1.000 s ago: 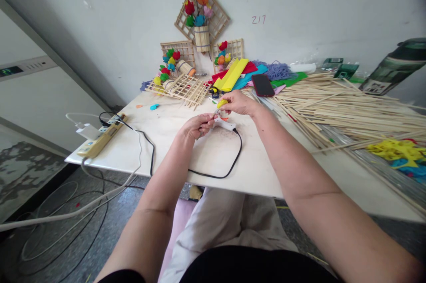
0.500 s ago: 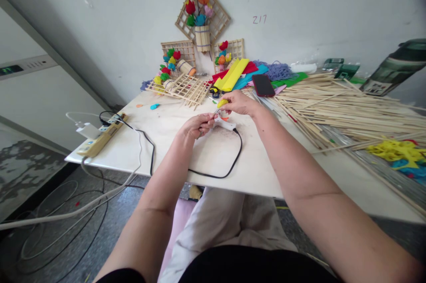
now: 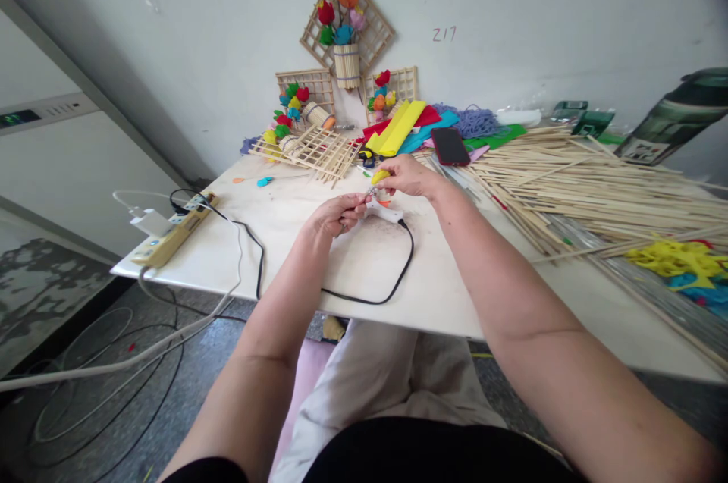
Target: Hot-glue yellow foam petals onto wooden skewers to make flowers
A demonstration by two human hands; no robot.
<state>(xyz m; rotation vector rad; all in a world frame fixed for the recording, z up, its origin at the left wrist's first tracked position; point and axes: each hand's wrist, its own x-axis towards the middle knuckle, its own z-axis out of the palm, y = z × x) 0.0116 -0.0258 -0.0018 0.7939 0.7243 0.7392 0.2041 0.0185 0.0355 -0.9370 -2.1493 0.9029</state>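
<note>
My right hand [image 3: 410, 176] pinches a small yellow flower [image 3: 380, 176] above the middle of the table. Its fingers are closed at the flower's lower side. Just left of it and a little nearer to me, my left hand [image 3: 341, 214] is closed, thumb and fingertips pressed together. What sits in that pinch is too small to make out; a bit of something silvery shows between the two hands. Under and beside the fingertips lies a white glue gun [image 3: 387, 211] with a black cord, partly hidden by my left hand. An orange scrap [image 3: 385, 203] shows next to it.
Stick lattices with bright flowers stand against the wall, and a loose lattice [image 3: 318, 153] lies in front. Coloured sheets [image 3: 398, 128], a phone [image 3: 450, 146] and many thin sticks [image 3: 569, 180] cover the right. A power strip [image 3: 176, 231] sits at the left edge.
</note>
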